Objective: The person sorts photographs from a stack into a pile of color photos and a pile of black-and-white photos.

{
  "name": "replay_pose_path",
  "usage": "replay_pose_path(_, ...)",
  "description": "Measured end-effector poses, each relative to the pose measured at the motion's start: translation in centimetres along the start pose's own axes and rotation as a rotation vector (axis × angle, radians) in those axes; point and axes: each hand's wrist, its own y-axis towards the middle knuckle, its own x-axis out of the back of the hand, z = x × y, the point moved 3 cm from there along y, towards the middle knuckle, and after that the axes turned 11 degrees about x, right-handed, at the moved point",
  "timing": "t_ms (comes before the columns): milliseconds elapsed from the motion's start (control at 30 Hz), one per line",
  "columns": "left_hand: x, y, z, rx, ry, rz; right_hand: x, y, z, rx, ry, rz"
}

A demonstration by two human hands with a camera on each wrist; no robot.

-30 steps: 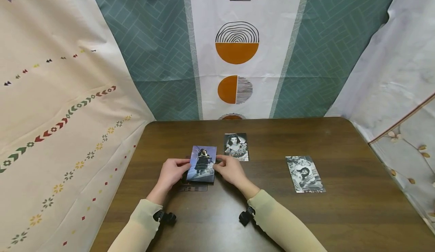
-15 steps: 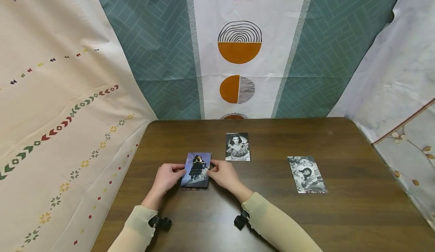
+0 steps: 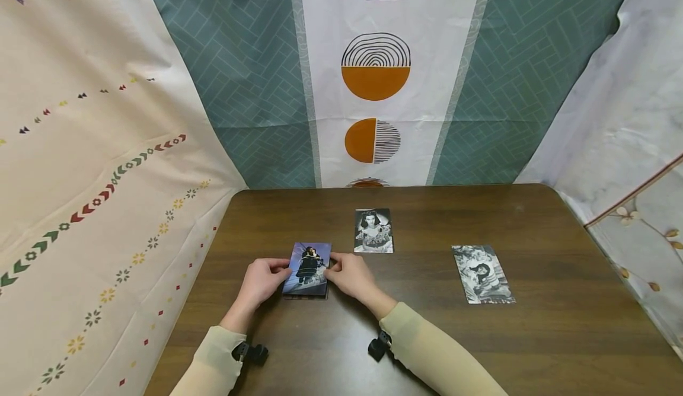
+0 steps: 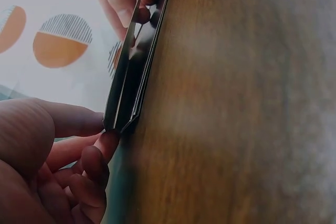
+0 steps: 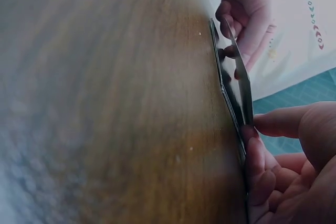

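Just left of centre in the lower half of the head view, a small stack of photo cards lies on the dark wooden counter, its top card a colour picture of two figures against a bluish sky. The left hand pinches the stack's left edge and the right hand pinches its right edge, thumb above and fingers below on each side. The left wrist view shows the cards edge-on, fanned slightly apart and lifted a little off the wood at the near corner, the left fingertips tucked under them; the right wrist view shows the same from the other side, the right hand's fingertips against the thin edges. Holding from both sides probably keeps the loose cards squared and lets the top one be separated from the rest. Above and to the right of the stack, apart from it, a black-and-white portrait card lies flat; farther right in the frame another black-and-white card lies flat, slightly askew. Patterned curtains hang behind and beside the counter. Nothing stands between the hands and the two lone cards.
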Motion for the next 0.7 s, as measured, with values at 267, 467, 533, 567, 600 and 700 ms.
replay_pose_path(267,-0.05,-0.02,0.22,0.015,0.005,0.008,-0.08,0.05,-0.06,0.011,-0.025,0.008)
replay_pose_path(467,-0.07,-0.08,0.46,0.047,-0.012,0.028,-0.19,0.06,-0.14,-0.004,-0.034,0.018)
replay_pose_path(533,-0.11,-0.04,0.57,0.052,-0.014,0.030,-0.18,0.03,-0.09,-0.008,-0.035,0.021)
replay_pose_path(567,-0.14,-0.02,0.62,0.052,-0.016,0.030,-0.15,0.01,-0.06,-0.007,-0.035,0.021)
replay_pose_path(600,-0.18,0.01,0.66,0.052,-0.017,0.030,-0.12,-0.01,-0.02,-0.006,-0.036,0.021)
replay_pose_path(700,-0.27,0.03,0.71,0.052,-0.026,0.032,-0.03,-0.08,0.05,-0.006,-0.036,0.021)
